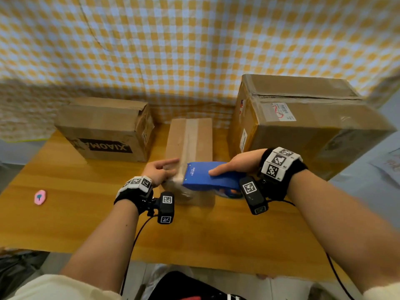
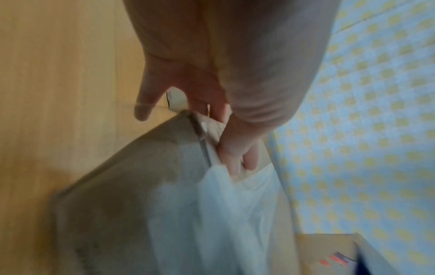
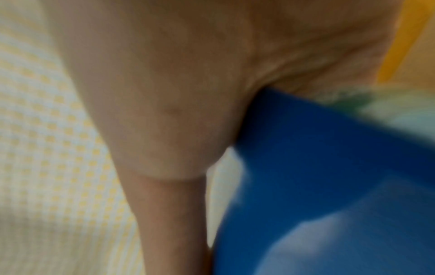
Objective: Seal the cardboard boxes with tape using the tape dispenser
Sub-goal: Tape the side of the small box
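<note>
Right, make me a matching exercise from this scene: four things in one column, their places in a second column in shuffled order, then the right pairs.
Things:
1. tape dispenser
2. pink object
3. printed box
4. biggest box

Places:
A. far right of the table
B. held in the right hand, at the near end of the middle box
C. far left of the table, black lettering on its side
D. lying alone on the table, near its left edge

Pairs: 1-B, 2-D, 3-C, 4-A

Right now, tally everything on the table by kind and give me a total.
Cardboard boxes: 3 (left, middle, right)
Tape dispenser: 1
Pink eraser-like thing: 1
Total: 5
</note>
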